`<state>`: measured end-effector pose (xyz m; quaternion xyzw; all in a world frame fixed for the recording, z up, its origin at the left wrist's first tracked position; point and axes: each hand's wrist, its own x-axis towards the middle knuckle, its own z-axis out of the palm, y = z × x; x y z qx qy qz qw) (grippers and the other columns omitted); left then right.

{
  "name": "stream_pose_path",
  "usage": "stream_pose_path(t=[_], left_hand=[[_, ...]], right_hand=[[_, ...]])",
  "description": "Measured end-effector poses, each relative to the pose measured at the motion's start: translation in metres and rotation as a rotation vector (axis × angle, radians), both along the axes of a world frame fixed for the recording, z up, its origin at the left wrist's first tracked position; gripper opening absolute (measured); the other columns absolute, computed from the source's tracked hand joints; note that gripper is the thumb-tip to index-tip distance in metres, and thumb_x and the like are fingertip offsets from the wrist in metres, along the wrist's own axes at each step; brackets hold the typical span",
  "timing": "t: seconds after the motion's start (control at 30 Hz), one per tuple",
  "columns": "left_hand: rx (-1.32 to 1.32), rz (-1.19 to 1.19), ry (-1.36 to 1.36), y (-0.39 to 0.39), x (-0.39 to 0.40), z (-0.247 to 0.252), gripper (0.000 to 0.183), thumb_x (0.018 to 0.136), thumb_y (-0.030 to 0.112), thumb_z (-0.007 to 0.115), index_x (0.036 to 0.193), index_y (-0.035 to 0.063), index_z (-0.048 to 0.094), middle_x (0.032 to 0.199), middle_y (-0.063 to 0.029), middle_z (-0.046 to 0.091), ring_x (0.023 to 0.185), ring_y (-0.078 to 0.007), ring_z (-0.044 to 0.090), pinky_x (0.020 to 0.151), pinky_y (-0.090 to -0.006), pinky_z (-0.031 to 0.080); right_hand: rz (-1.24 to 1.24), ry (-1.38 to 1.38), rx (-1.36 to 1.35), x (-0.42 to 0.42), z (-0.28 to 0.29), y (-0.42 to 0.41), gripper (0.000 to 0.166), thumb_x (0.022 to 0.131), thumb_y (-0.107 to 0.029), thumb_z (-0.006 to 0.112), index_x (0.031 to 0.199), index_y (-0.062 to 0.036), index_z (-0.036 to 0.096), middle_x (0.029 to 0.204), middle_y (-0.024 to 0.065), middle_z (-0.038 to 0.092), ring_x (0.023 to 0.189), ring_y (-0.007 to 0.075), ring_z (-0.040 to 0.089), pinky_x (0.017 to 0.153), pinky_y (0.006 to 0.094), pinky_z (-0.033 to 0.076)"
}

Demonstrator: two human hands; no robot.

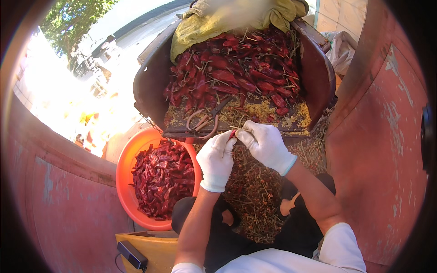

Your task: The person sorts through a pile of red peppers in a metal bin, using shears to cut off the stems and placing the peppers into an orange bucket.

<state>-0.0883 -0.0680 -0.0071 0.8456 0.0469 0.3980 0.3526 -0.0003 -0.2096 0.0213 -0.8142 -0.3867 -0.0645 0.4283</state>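
In a white knit glove, my left hand pinches a dried red chili pepper between thumb and fingers. My right hand, gloved alike, meets it at the pepper's stem end; a thin stem shows by its fingers. Much of the pepper is hidden by the gloves. Both hands are at the front lip of a dark metal cart bed heaped with whole dried red chilies. Scissors with pinkish handles lie on the seed-strewn bed floor, just beyond my left hand.
An orange plastic basin of red chili pieces stands at left. Cut stems and scraps cover the ground between my feet. A yellow woven sack drapes over the heap. A wooden stool bears a small black device. Red panels flank me.
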Motion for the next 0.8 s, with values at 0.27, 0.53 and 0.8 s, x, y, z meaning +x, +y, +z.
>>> stream_pose_path(t=[0.27,0.53,0.8], left_hand=[[-0.119,0.009,0.109,-0.004,0.001,-0.009,0.019,0.092,0.011,0.07,0.11,0.0052,0.072,0.092,-0.0077,0.074,0.079,-0.0202,0.07,0.073,-0.03,0.055],[-1.074,-0.308,-0.047,-0.006,0.002,-0.008,0.024,0.099,0.01,0.064,0.115,-0.0071,0.067,0.098,-0.0087,0.072,0.081,-0.0137,0.068,0.079,-0.0289,0.057],[-1.028,-0.388,0.063,0.01,0.001,0.004,0.025,0.101,0.012,0.059,0.116,-0.0077,0.064,0.099,-0.0103,0.072,0.082,-0.018,0.07,0.08,-0.0308,0.058]], right_hand=[[-0.111,-0.196,0.005,0.001,-0.012,0.01,0.03,0.099,-0.03,0.06,0.081,-0.005,0.061,0.067,0.0174,0.061,0.062,0.0353,0.065,0.054,0.0453,0.049],[0.137,1.157,0.641,-0.006,0.002,0.013,0.038,0.108,-0.036,0.048,0.085,-0.0067,0.058,0.072,0.0031,0.06,0.056,0.0128,0.056,0.049,0.0277,0.046],[0.261,0.876,0.368,0.014,0.012,-0.004,0.039,0.105,-0.023,0.052,0.134,0.0011,0.057,0.114,0.0085,0.066,0.092,0.0136,0.067,0.076,0.0285,0.056]])
